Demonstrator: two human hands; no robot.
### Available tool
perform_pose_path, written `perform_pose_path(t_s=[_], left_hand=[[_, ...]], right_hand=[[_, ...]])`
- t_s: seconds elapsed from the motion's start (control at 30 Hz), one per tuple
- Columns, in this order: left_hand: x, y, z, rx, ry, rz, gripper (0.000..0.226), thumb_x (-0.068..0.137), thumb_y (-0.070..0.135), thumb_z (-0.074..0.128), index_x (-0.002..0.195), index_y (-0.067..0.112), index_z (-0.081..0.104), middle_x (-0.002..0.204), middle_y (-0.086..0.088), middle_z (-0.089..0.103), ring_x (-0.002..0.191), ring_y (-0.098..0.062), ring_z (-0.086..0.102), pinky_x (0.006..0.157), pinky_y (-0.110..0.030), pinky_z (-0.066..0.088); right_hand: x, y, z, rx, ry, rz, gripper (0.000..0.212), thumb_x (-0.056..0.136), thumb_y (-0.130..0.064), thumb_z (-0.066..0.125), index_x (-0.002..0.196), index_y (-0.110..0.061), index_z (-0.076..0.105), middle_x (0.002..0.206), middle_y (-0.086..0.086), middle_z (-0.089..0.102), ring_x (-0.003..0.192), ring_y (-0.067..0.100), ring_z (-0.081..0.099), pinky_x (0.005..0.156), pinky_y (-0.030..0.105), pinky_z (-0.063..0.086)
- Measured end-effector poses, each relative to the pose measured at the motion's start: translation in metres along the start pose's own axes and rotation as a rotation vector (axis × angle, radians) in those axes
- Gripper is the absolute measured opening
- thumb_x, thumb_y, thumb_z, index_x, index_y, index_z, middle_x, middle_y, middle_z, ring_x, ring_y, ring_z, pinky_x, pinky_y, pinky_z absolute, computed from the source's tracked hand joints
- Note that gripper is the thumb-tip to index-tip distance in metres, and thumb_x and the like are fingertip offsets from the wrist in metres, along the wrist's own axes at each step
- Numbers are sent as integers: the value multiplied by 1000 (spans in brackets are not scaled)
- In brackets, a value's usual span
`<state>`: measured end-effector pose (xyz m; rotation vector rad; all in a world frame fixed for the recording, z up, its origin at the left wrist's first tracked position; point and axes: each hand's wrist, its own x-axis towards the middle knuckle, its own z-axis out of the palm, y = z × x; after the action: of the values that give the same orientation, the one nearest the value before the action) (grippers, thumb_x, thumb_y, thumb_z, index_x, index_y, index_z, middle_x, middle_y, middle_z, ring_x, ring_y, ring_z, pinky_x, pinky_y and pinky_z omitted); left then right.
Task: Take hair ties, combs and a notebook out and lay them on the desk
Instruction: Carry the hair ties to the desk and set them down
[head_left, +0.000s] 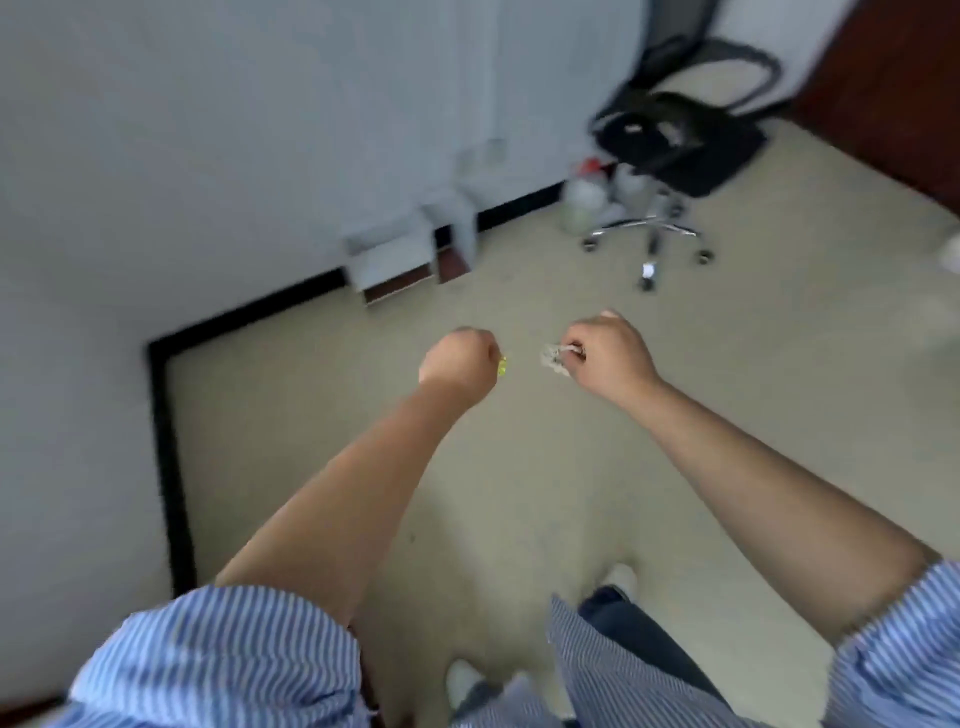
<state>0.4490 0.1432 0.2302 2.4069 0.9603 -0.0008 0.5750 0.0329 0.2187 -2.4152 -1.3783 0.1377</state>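
Both arms reach forward over the beige floor. My left hand (460, 361) is closed in a fist, and a small yellow item (502, 367) pokes out at its right side; blur hides what it is. My right hand (608, 358) is closed on a small pale, whitish item (555, 359), perhaps a hair tie, that sticks out to the left of the fingers. The two hands are a short gap apart. No desk, comb or notebook is in view.
A black office chair (675, 140) on a chrome wheeled base stands at the back right, with plastic jugs (584, 200) beside it. White boxes (400, 260) sit against the white wall. A black skirting (166, 441) edges the floor on the left. My feet show below.
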Motion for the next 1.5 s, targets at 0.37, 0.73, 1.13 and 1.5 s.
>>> perform_pose_path(t_s=[0.37,0.73,1.13,1.5], left_hand=[[96,441,173,-45,-245,688,21,90,8,51,95,-2,69,105,-19,70,99,-32,61,77,-32,47],[201,720,287,15,-227,1105,19,90,12,55,87,1,71,91,-18,71,88,-31,61,75,-33,45],[402,1023,387,107,-286,1214,18,89,13,54,92,4,71,98,-17,71,94,-29,61,75,-30,44],[584,1283,509,298,-134,1169,26,96,18,43,97,4,66,94,-15,57,94,-33,61,74,-34,47]], right_hand=[[-140,352,-212,5,406,674,17,87,-14,57,95,-4,68,97,17,72,96,31,58,76,33,45],[-168,623,-338,-38,456,835,18,83,-7,56,71,-2,68,71,11,75,42,9,50,42,5,38],[-79,923,-466,-16,507,991,14,84,-8,56,80,-4,69,64,-4,58,44,1,43,38,2,35],[25,1235,-570,-53,437,923,22,86,-13,51,83,3,66,87,16,73,80,31,65,72,38,55]])
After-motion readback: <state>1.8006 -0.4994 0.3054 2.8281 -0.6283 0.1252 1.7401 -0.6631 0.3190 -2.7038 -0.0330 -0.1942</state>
